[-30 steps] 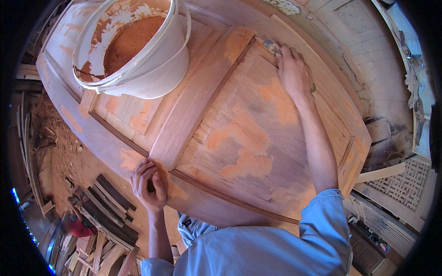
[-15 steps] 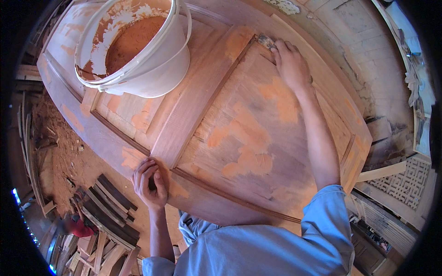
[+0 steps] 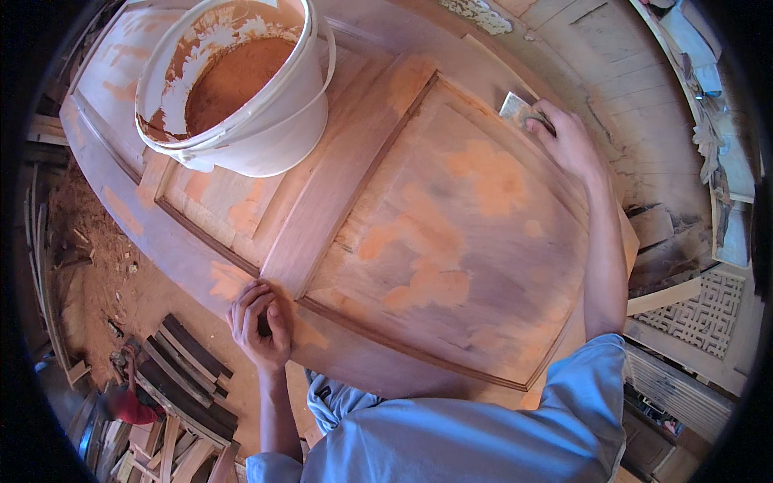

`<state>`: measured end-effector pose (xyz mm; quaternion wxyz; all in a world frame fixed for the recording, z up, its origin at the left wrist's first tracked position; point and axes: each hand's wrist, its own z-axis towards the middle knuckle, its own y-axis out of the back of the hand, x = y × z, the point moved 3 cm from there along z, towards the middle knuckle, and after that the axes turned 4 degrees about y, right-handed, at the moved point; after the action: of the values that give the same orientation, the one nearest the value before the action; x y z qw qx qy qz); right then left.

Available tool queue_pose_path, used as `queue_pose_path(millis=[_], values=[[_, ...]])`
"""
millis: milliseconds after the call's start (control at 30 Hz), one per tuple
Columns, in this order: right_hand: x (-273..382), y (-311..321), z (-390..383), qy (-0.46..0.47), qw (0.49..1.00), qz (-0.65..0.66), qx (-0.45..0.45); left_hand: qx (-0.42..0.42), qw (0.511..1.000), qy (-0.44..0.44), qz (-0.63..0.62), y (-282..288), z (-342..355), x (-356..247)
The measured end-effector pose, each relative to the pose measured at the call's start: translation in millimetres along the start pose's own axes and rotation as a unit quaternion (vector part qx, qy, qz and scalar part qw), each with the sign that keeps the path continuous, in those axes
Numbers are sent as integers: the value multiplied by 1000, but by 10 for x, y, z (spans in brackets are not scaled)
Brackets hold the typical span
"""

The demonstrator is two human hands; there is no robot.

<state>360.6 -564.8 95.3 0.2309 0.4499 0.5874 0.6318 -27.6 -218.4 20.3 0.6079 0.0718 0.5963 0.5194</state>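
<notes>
A wooden panelled door lies flat, with orange filler patches on its raised panel. My right hand reaches to the panel's far right edge and grips a flat metal scraper, its blade against the moulding. My left hand rests on the door's near edge, fingers curled over the rim, holding nothing I can see. A white plastic bucket with reddish-brown filler inside stands on the door's far left part.
Dark wooden slats are stacked on the sawdust-strewn floor at lower left. Another person in a red top crouches there. More wooden panels and a lattice piece lie to the right.
My right hand with the scraper has slid a little nearer and rightward along the panel's far edge. The left hand has stayed on the near edge.
</notes>
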Motion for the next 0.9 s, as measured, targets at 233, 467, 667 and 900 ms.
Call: queue_pose_path(millis=[233, 467, 667, 900], values=[[271, 233, 285, 109, 981, -154, 54, -3, 1000, 16, 7, -17, -9, 5], [585, 142, 603, 121, 946, -285, 91, -1, 1000, 28, 6, -27, -10, 12], [726, 25, 746, 166, 905, -377, 108, 7, 1000, 24, 12, 0, -16, 16], [825, -134, 759, 189, 848, -473, 144, 7, 999, 29, 12, -7, -19, 35]])
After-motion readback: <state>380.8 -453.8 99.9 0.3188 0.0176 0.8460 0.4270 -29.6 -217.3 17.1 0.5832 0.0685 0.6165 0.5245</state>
